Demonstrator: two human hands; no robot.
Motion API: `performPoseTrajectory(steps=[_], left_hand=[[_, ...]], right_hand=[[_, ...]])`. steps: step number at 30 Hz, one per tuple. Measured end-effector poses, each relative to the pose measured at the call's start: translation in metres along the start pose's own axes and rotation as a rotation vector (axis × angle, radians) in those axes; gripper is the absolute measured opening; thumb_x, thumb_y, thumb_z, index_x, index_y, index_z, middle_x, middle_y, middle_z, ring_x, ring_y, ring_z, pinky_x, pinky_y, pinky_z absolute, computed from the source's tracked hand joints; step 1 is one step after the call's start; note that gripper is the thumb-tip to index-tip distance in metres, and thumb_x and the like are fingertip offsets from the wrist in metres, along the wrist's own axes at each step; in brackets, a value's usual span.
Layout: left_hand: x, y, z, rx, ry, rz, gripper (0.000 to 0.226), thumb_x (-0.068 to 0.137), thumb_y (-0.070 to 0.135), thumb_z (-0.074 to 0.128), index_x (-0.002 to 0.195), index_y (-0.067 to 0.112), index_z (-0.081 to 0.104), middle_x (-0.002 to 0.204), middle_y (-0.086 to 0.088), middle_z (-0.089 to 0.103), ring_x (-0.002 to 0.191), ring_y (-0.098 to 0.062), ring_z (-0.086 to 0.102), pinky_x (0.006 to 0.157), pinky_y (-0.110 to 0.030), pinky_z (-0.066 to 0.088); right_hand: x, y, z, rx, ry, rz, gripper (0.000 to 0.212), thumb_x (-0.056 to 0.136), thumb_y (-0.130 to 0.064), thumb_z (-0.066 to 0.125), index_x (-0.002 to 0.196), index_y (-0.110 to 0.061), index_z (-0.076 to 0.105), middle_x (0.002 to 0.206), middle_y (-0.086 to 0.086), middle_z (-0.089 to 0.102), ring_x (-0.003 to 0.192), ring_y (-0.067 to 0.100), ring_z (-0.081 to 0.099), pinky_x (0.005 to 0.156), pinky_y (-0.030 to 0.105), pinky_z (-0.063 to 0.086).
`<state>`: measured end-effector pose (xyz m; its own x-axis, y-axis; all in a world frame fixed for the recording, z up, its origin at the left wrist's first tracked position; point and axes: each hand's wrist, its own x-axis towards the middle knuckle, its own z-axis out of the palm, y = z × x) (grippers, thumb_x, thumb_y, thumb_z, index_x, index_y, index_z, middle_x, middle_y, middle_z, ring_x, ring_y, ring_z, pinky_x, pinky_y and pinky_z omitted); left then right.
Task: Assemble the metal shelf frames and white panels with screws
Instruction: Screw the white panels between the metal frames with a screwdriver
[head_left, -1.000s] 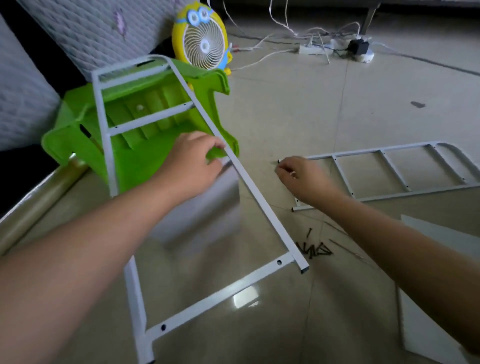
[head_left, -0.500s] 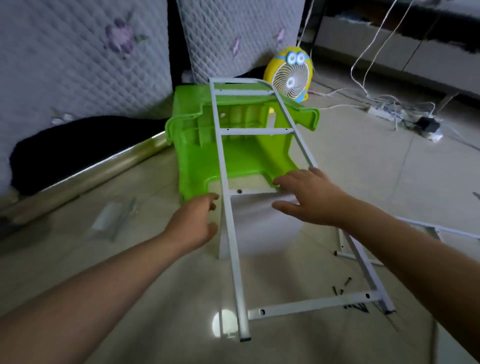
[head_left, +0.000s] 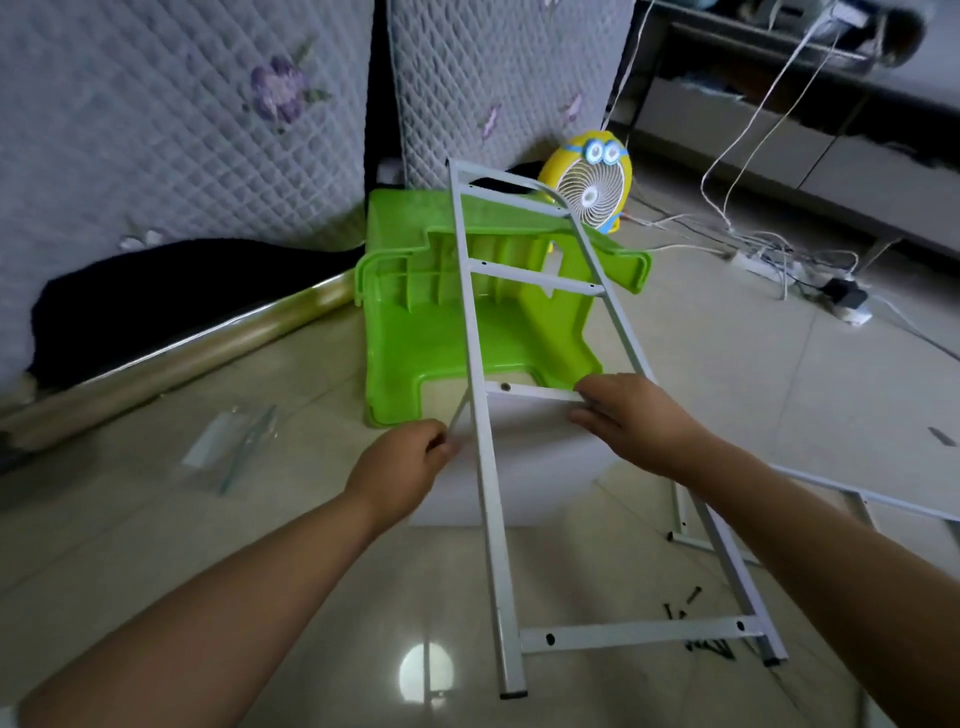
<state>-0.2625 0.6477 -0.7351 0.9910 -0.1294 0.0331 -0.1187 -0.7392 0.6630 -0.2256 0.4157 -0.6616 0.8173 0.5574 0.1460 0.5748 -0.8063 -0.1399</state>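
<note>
- Right now the metal shelf frame (head_left: 493, 545) leans on the overturned green stool (head_left: 415, 332). Its long axis runs away from the person, its two feet are on the tiled floor on the near side of the stool, and its rounded top is raised above the stool's far edge.
- Its four rungs lie crosswise. The third from the top sits just in front of the stool's near rim, and the bottom one is closest to the person.
- A white panel (head_left: 540, 467) stands under the frame in front of the stool, its top edge up against that third rung.
- The left hand (head_left: 400, 462), in front of the stool's near left corner, has its fingers curled and pinches the panel's left edge.
- The right hand (head_left: 628, 421), in front of the stool's near right corner, lies with nearly straight fingers over the right end of the third rung and the panel's top. It touches them but does not clasp them.
- A second frame (head_left: 883, 498) lies flat on the floor well to the right of the stool, partly hidden by the right forearm.
- Dark screws (head_left: 709, 647) are scattered on the floor by the leaning frame's near right foot, far in front of the stool.
- A yellow fan (head_left: 589, 189) stands just behind the stool, and a clear plastic bag (head_left: 228, 447) lies to the stool's near left.
</note>
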Motion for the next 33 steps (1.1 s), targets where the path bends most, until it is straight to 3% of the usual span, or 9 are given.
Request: performPoseTrajectory(steps=[3,7,11,14,18,26,29,31,33], left_hand=[[-0.005,0.0,-0.006,-0.015,0.082,0.03,0.032,0.094,0.024,0.048,0.065,0.024,0.034,0.063,0.006,0.038,0.07,-0.022,0.044,0.06,-0.032,0.026],[-0.018,0.004,-0.018,-0.015,0.191,0.107,0.038,0.086,0.042,0.038,0.083,0.006,0.051,0.065,0.0,0.045,0.067,-0.024,0.045,0.06,-0.033,0.03],[-0.027,-0.003,-0.025,0.194,0.207,0.387,0.015,0.084,0.034,0.039,0.08,0.019,0.039,0.066,-0.014,0.052,0.068,-0.019,0.038,0.058,-0.032,0.026],[-0.033,-0.009,-0.022,0.262,0.201,0.483,0.012,0.082,0.028,0.044,0.079,0.019,0.037,0.067,-0.012,0.053,0.069,-0.018,0.036,0.058,-0.03,0.026],[-0.037,-0.011,-0.013,0.407,0.17,0.624,0.016,0.082,0.029,0.044,0.075,0.02,0.033,0.063,-0.011,0.052,0.069,-0.02,0.034,0.057,-0.032,0.027],[-0.051,0.0,0.005,0.554,-0.013,0.79,0.018,0.074,0.028,0.054,0.076,0.018,0.039,0.059,-0.005,0.053,0.05,-0.024,0.054,0.04,-0.023,0.038],[-0.053,-0.01,-0.011,0.795,-0.222,0.515,0.028,0.063,0.026,0.076,0.081,0.015,0.058,0.077,-0.006,0.063,0.069,-0.025,0.064,0.054,-0.026,0.047],[-0.051,-0.011,-0.031,0.913,-0.378,0.239,0.018,0.084,0.024,0.056,0.101,0.017,0.056,0.108,-0.005,0.061,0.1,-0.025,0.06,0.075,-0.03,0.046],[-0.048,-0.003,-0.043,0.968,-0.502,0.178,0.02,0.088,0.023,0.046,0.106,0.019,0.054,0.116,-0.003,0.058,0.108,-0.025,0.056,0.078,-0.03,0.044]], right_hand=[[-0.005,-0.002,0.004,0.065,0.084,-0.003,0.022,0.079,-0.017,0.056,0.068,0.003,0.055,0.057,0.017,0.055,0.054,0.027,0.05,0.053,0.028,0.018],[-0.025,-0.012,0.017,0.327,0.118,0.109,0.034,0.085,-0.029,0.048,0.084,0.004,0.059,0.07,0.011,0.053,0.066,0.012,0.042,0.057,0.018,0.022],[-0.042,-0.013,0.039,0.519,-0.116,0.341,0.026,0.093,-0.014,0.046,0.113,-0.002,0.057,0.097,0.007,0.061,0.084,0.011,0.051,0.065,0.013,0.032],[-0.039,-0.023,0.033,1.164,-0.027,0.645,0.038,0.09,0.01,0.03,0.121,-0.003,0.048,0.096,0.01,0.066,0.074,0.01,0.064,0.076,0.015,0.043],[-0.017,-0.036,0.006,1.67,0.131,0.801,0.02,0.099,-0.02,0.029,0.102,-0.014,0.048,0.083,0.009,0.064,0.069,0.019,0.063,0.072,0.033,0.049],[0.007,-0.067,0.032,1.151,0.303,0.967,0.039,0.097,-0.035,0.036,0.063,-0.017,0.037,0.055,0.002,0.031,0.041,0.013,0.03,0.035,0.013,0.022],[-0.002,-0.064,0.025,1.264,0.327,0.947,0.042,0.098,-0.035,0.035,0.06,-0.018,0.031,0.044,-0.003,0.026,0.029,0.007,0.022,0.036,0.01,0.019],[-0.008,-0.063,0.015,1.321,0.343,0.948,0.042,0.098,-0.035,0.035,0.06,-0.019,0.028,0.036,-0.009,0.023,0.026,0.005,0.019,0.037,0.008,0.017],[-0.016,-0.062,0.006,1.317,0.365,0.953,0.042,0.098,-0.035,0.037,0.061,-0.019,0.027,0.039,-0.006,0.023,0.027,0.006,0.018,0.037,0.008,0.016]])
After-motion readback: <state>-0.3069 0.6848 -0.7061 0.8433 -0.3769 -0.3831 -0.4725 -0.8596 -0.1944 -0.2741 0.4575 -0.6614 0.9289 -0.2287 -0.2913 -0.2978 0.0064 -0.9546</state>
